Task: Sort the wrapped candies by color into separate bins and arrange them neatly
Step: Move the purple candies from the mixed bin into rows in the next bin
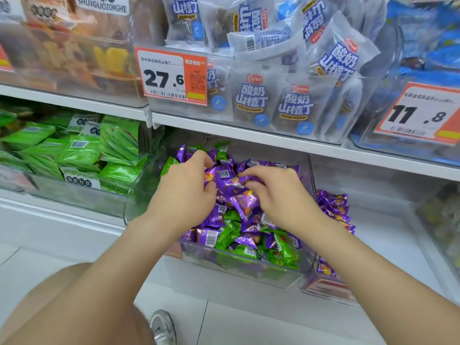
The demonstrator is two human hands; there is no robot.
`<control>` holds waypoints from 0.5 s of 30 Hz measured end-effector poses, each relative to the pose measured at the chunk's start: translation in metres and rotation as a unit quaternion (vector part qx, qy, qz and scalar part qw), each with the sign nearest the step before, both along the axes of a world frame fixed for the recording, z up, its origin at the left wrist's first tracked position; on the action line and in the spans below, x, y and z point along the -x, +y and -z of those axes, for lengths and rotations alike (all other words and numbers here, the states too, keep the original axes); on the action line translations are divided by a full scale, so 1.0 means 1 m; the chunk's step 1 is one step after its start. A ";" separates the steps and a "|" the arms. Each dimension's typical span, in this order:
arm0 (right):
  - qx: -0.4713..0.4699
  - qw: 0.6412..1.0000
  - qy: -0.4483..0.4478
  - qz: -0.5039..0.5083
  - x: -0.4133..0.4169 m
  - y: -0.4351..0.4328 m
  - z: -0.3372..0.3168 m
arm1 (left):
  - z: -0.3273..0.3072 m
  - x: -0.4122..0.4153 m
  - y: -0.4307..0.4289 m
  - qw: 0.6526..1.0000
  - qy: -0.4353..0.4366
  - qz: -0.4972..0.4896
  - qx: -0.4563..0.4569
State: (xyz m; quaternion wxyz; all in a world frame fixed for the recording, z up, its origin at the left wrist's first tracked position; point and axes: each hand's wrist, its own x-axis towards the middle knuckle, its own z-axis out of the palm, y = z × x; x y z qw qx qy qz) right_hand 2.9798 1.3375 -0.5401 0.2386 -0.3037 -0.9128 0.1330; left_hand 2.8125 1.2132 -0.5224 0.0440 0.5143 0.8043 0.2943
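A person crouches at a shop shelf (273, 143), seen from a head camera looking down over both bare forearms. Both hands are in a clear bin (249, 272) on the lower level, heaped with small wrapped candies. Purple candies (245, 202) fill the middle and back of the heap. Green candies (283, 250) gather mostly along the front wall, closest to the person, with a few more at the back edge. The wrappers lie at every angle, with no shared long axis.

The left hand (186, 188) sits at the left of the heap, fingers and thumb curled round a clump of purple candies. The right hand (278, 195) is just beside it, fingertips curled in and pinching purple candies too. The two sets of fingertips nearly meet over the centre of the heap.

To the right, past a clear divider, a second bin (328, 295) holds only a purple pile (333, 207). It is nearer the right hand, so a purple handful would probably travel rightward across the divider. The green candies lie behind the fingers, under the wrists, toward the person. On the far left are larger green packets (74, 155). Sorting looks far from done, since both colours share the bin.
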 end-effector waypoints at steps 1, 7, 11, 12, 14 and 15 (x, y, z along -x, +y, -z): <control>0.014 0.999 0.042 0.011 -0.005 0.000 -0.005 | 0.000 -0.003 0.001 1.000 -0.007 0.008 0.001; 0.080 0.994 0.069 -0.026 -0.035 -0.013 -0.024 | -0.013 -0.030 0.005 0.901 -0.417 0.121 -0.012; 0.154 0.984 0.085 -0.035 -0.055 -0.020 -0.028 | -0.018 -0.048 0.006 0.848 -0.502 0.162 -0.062; 0.222 0.966 0.127 -0.035 -0.059 -0.023 -0.029 | -0.017 -0.053 0.007 0.837 -0.516 0.167 -0.073; 0.336 0.916 0.218 -0.008 -0.068 -0.026 -0.031 | -0.014 -0.062 0.011 0.818 -0.542 0.172 -0.091; 0.364 0.899 0.244 0.010 -0.074 -0.026 -0.032 | -0.013 -0.067 0.013 0.806 -0.556 0.176 -0.099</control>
